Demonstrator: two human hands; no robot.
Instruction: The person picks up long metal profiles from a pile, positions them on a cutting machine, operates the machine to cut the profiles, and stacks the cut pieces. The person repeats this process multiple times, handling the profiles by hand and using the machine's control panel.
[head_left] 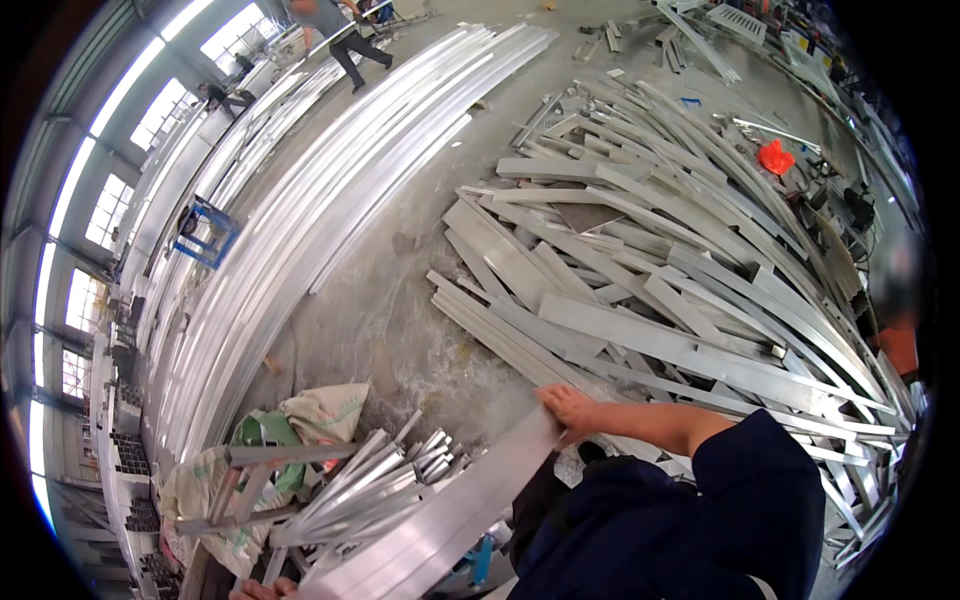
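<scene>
A wide, flat silvery metal profile slants across the lower middle in front of me. My right hand grips its upper right end, with the fingers over the edge. At the bottom left, the fingers of my left hand curl at the profile's other side; the rest of that hand is cut off by the picture's rim. Beneath and beside the profile lies a bunch of short metal bars, partly hidden by it.
A large jumbled heap of metal profiles fills the right. Long shiny bars lie in rows at left. Near my left are woven sacks and a metal frame. Another person walks at the far left; a blue stand is nearer.
</scene>
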